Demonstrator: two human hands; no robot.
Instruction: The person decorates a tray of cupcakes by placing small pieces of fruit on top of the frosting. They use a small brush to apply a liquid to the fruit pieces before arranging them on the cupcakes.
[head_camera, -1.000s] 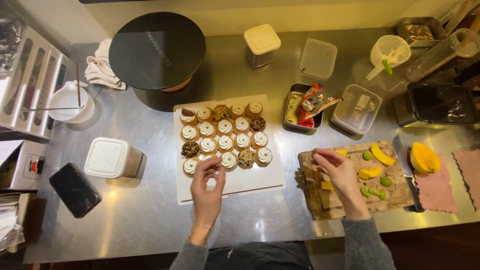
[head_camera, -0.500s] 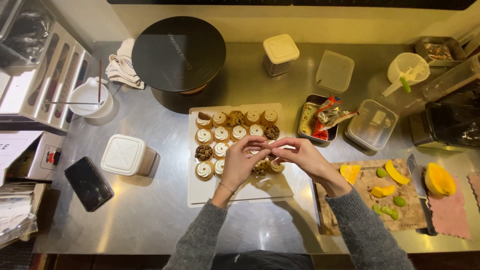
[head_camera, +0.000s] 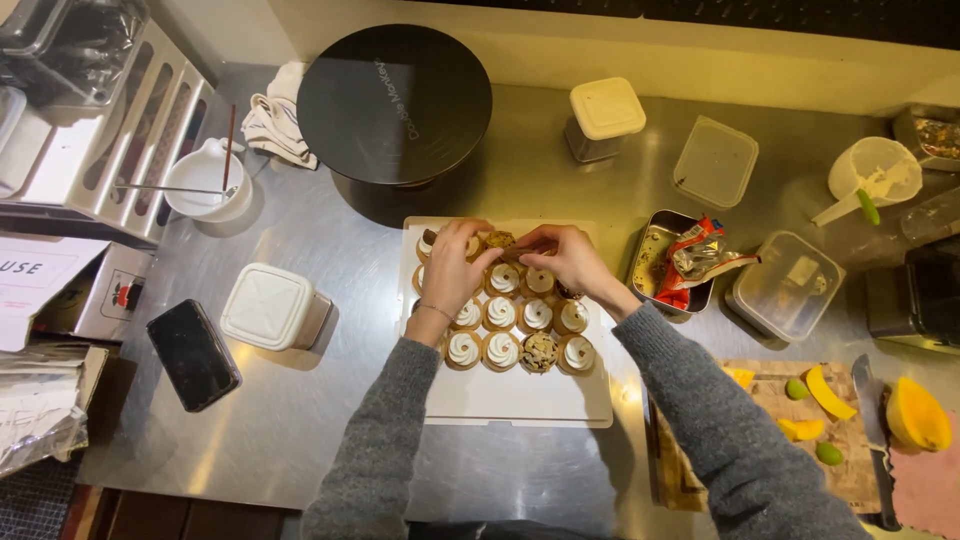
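While poised over the tartlets (head_camera: 505, 318) at the white board's (head_camera: 520, 400) twelve o'clock edge, left hand (head_camera: 455, 268) and right hand (head_camera: 565, 260) pinching one small brown piece (head_camera: 512, 252) between fingertips.

Single head-worn view, looking almost straight down on the steel counter (head_camera: 300, 420) from above (fairly near, arm's reach); white tray (head_camera: 520, 400) centred; no second view.

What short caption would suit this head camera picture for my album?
Both hands, left hand and right hand, meet over cream-topped tartlets on a white board.
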